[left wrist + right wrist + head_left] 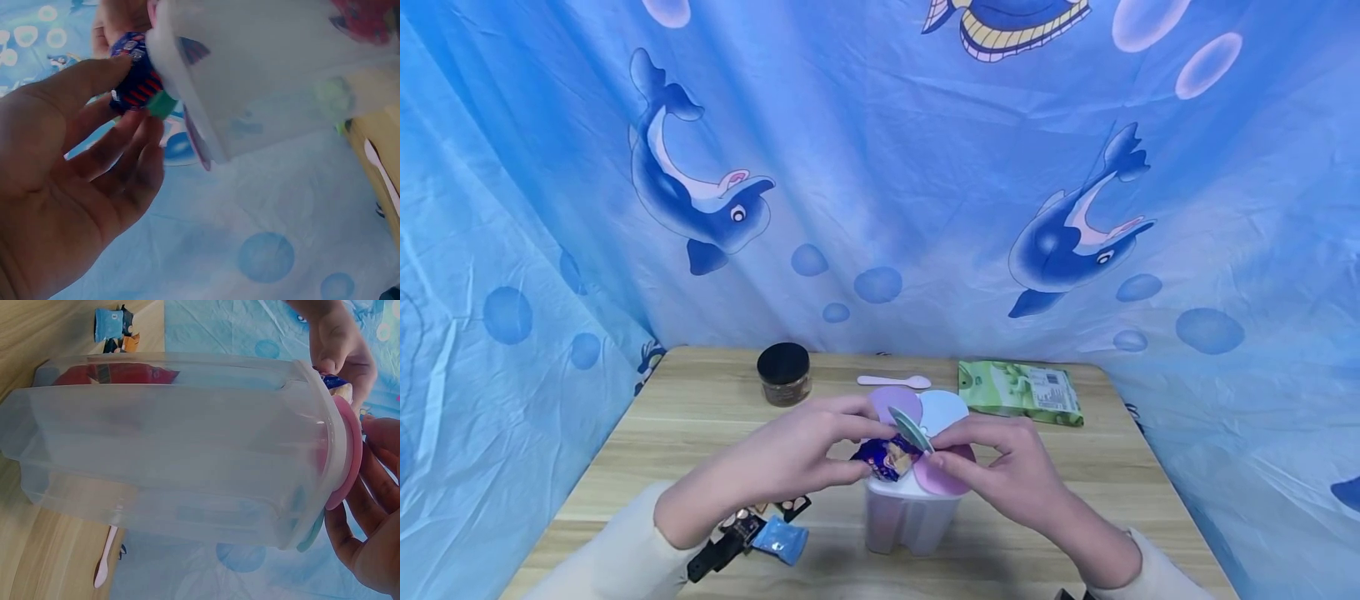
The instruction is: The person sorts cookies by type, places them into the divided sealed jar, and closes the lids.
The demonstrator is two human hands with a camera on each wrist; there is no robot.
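remotely, i start with the head view: the left hand (pixel 797 450) holds a dark blue packet (pixel 883 461) between thumb and fingers, at the near left part of the top of a tall translucent container (pixel 910 521). the right hand (pixel 1013 467) pinches a green lid (pixel 910 429), tilted up on edge beside the packet, so the gap between the two hands is narrow. a purple lid (pixel 891 403), a light blue lid (pixel 943 408) and a pink lid (pixel 934 481) take up the rest of the top. wood shows widely from the container to the right edge of the table (pixel 1112 467). along the back edge, near the curtain (pixel 850 167), i see a black-lidded jar (pixel 785 379), a pale spoon (pixel 895 382) and a green bag (pixel 1018 392). a light blue sachet (pixel 781 540) lies near the left forearm.

in the left wrist view, the packet meets the container's rim; i cannot tell how far it goes in.

in the right wrist view, a red packet (pixel 119 374) shows inside the container, and the right fingers curve beside the pink lid; i cannot make out their pinch from this side.
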